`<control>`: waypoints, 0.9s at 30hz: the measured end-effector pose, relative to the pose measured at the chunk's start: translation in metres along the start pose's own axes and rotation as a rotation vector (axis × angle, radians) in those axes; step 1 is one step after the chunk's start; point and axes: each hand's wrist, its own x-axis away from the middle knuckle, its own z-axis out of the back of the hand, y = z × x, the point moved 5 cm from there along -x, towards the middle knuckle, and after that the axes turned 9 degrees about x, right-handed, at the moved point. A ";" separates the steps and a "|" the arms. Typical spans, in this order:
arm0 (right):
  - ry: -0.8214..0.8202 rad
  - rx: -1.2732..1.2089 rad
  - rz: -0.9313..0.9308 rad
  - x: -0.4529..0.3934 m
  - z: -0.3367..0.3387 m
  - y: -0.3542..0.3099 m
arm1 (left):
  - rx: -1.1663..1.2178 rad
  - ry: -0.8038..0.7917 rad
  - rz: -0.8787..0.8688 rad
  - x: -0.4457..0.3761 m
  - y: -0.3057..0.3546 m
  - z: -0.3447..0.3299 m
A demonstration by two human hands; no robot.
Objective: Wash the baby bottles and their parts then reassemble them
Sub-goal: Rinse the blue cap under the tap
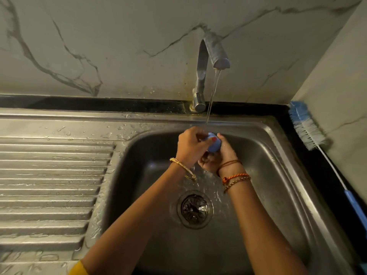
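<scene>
Over the sink [278,155], under the tap's [210,56] stream, the left hand [190,145] and right hand [220,155] both grip a blue cap [215,145].

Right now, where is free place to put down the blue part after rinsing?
The ribbed drainboard, left of the sink basin, is bare but wet. The basin floor around the drain is also free. The black counter strip on the right is taken by the bottle brush. Both hands crowd under the tap.

both hands [204,150] hold what looks like a blue cap [214,144] under running tap [212,54].
</scene>
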 end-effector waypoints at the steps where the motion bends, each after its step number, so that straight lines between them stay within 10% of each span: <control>1: 0.003 0.080 -0.005 0.000 -0.002 -0.001 | 0.088 0.037 0.101 0.001 -0.006 0.004; 6: -0.008 0.419 0.120 0.006 -0.016 -0.019 | 0.477 -0.002 0.450 0.019 -0.020 0.015; 17: 0.152 1.508 0.769 0.069 -0.023 -0.046 | 0.521 -0.078 0.550 0.043 0.003 0.033; 23: -0.013 1.231 1.000 0.137 -0.036 -0.071 | 0.496 -0.140 0.392 0.050 0.049 0.058; 27: -0.230 0.592 0.817 0.145 -0.021 -0.066 | 0.731 -0.177 0.392 0.066 0.041 0.063</control>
